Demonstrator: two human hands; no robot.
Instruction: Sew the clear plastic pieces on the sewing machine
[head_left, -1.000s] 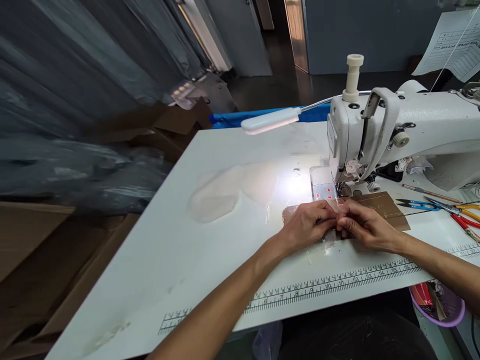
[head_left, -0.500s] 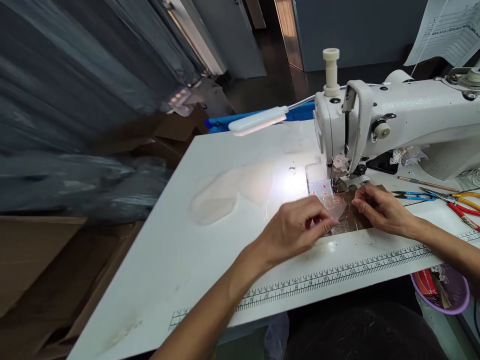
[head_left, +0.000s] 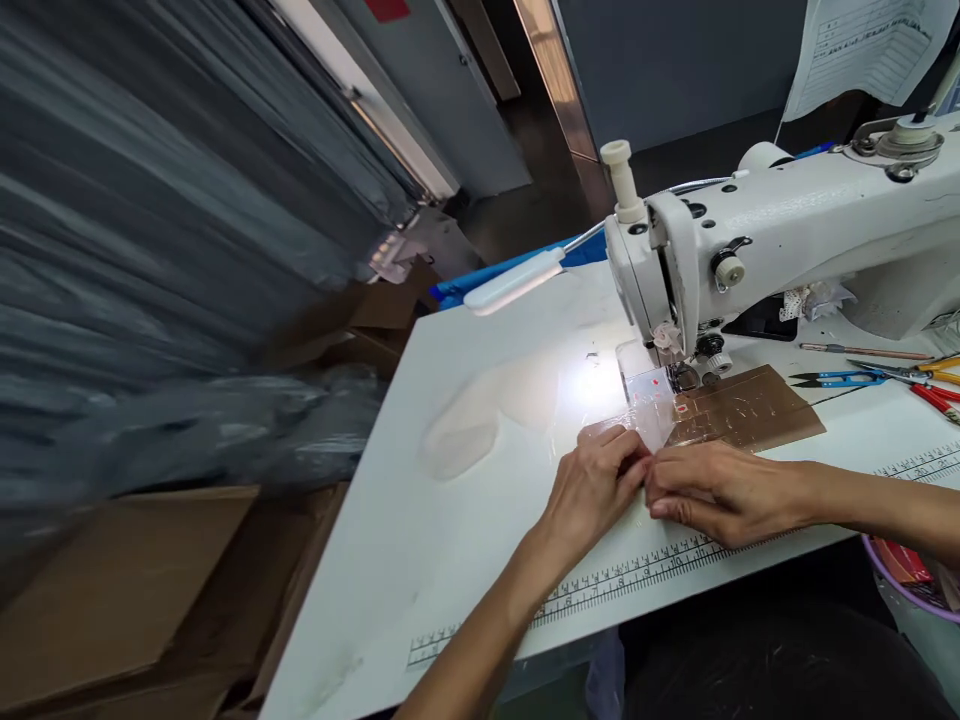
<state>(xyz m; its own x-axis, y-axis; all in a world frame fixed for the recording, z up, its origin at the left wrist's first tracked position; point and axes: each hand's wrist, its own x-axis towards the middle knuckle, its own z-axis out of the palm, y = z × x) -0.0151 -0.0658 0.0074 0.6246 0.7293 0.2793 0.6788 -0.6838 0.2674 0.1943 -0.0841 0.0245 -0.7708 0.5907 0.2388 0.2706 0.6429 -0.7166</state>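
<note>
- Sheer pale cloth (head_left: pixel 651 415) lies just in front of the sewing machine's (head_left: pixel 787 225) needle.
- Left hand (head_left: pixel 596 478) and right hand (head_left: pixel 720 492) meet, fingers closed, pinching its near end.
- Brown sheet (head_left: pixel 761 410) beside it.
- White table (head_left: pixel 360 600), ruler markings (head_left: pixel 622 581) along the near edge.
- Leftward, cardboard boxes (head_left: pixel 112 590), grey drapes (head_left: pixel 127 220); beyond, a grey door (head_left: pixel 435 110).
</note>
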